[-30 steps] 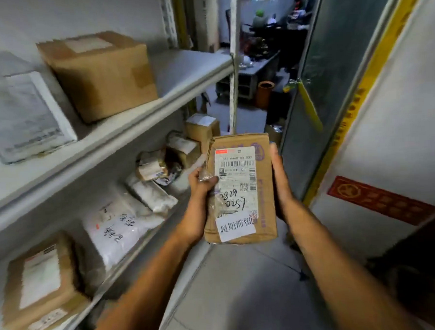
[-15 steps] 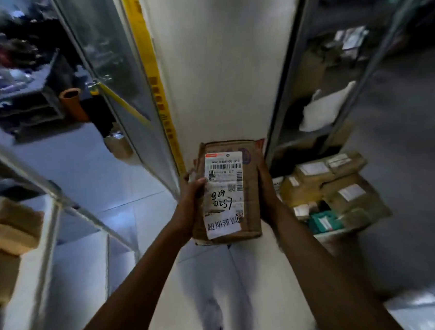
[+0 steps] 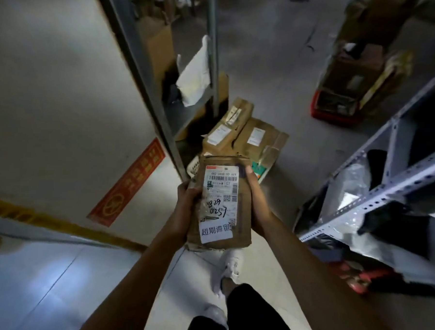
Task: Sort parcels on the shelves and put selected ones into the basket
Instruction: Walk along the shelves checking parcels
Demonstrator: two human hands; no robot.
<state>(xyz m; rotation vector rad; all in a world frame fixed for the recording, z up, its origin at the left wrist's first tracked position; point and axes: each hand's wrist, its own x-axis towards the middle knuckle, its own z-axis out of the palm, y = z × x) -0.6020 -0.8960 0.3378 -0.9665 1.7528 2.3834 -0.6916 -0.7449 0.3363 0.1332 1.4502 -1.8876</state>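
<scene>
Left hand: the left hand [image 3: 188, 204] is wrapped round the left edge of the parcel [image 3: 222, 202], thumb laid on its labelled face.
Right hand: the right hand [image 3: 257, 203] is clasped along the right edge, thumb on the front.
Parcel: held upright in the air, above the floor.
Basket: a white basket [image 3: 194, 167] is seen on the floor beyond the parcel, with brown boxes [image 3: 245, 133] piled in it.
Hidden: most of the basket is covered by the parcel and boxes; the right-hand shelf [image 3: 388, 181] contents are blurred.
</scene>
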